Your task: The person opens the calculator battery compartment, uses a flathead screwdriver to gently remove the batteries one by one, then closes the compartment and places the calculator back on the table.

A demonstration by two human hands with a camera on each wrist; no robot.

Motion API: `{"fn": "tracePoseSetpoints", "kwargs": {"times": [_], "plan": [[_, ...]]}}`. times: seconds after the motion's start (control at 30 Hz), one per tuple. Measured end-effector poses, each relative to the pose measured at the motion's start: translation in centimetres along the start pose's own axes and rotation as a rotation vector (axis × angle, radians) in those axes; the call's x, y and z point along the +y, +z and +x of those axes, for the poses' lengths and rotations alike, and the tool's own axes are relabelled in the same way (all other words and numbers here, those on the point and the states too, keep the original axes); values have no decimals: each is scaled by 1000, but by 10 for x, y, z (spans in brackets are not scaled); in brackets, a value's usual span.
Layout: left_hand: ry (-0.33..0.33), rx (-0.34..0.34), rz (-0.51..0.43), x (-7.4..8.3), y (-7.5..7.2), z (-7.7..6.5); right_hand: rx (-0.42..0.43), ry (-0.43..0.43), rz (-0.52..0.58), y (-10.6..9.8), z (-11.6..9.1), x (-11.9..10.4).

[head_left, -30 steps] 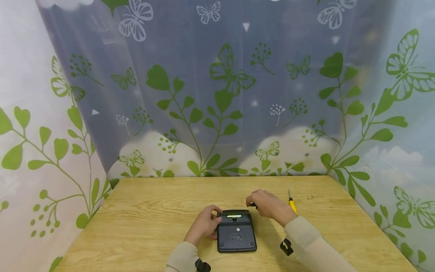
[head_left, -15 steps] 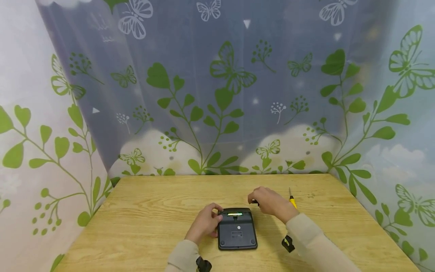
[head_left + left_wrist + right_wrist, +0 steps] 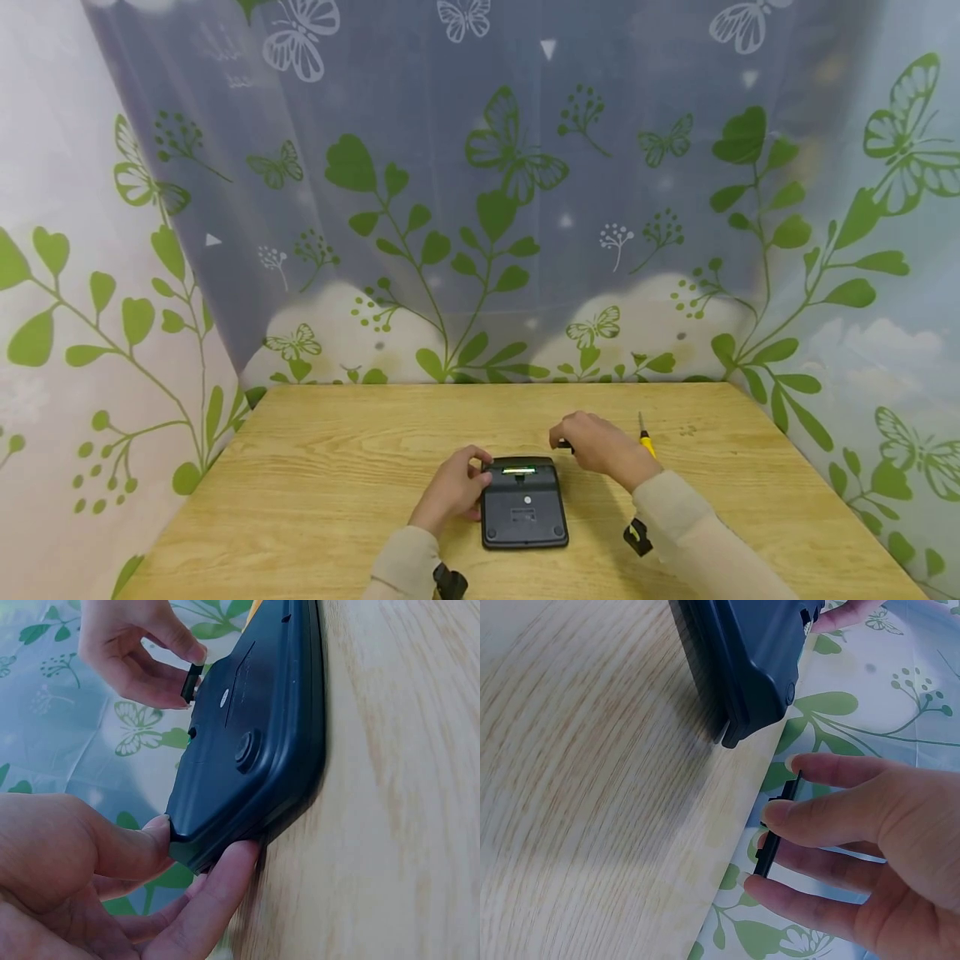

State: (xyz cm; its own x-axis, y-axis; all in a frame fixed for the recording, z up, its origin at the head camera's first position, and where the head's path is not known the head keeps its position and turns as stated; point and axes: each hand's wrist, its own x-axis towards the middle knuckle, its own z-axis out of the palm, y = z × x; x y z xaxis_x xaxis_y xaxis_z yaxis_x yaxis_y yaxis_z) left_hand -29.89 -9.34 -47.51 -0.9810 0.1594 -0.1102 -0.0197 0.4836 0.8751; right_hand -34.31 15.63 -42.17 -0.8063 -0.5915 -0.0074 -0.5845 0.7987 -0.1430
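A black calculator point(image 3: 525, 521) lies face down on the table, its battery compartment uncovered and a shiny battery point(image 3: 519, 471) showing inside. My left hand point(image 3: 452, 487) grips its left side near the far corner; in the left wrist view the thumb is on one face and a finger under the edge. Just beyond the far right corner, my right hand point(image 3: 597, 447) holds a small black battery cover point(image 3: 774, 836) between thumb and fingers. The cover is apart from the calculator, its small tabs visible in the right wrist view.
A screwdriver point(image 3: 647, 444) with a yellow handle lies behind the right wrist, partly hidden by it. The wooden table point(image 3: 337, 467) ends at a patterned curtain point(image 3: 420, 208). Both wrists wear small black camera mounts point(image 3: 637, 537).
The head view has shifted slightly, so the scene sits a little higher in it. Both hands keep their holds on the calculator and the battery cover.
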Motion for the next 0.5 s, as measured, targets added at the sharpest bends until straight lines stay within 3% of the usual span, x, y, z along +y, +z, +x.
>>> {"fn": "tracePoseSetpoints", "kwargs": {"times": [0.5], "plan": [[-1, -5, 2, 0, 0, 0, -19, 29, 12, 0, -2, 6]]}}
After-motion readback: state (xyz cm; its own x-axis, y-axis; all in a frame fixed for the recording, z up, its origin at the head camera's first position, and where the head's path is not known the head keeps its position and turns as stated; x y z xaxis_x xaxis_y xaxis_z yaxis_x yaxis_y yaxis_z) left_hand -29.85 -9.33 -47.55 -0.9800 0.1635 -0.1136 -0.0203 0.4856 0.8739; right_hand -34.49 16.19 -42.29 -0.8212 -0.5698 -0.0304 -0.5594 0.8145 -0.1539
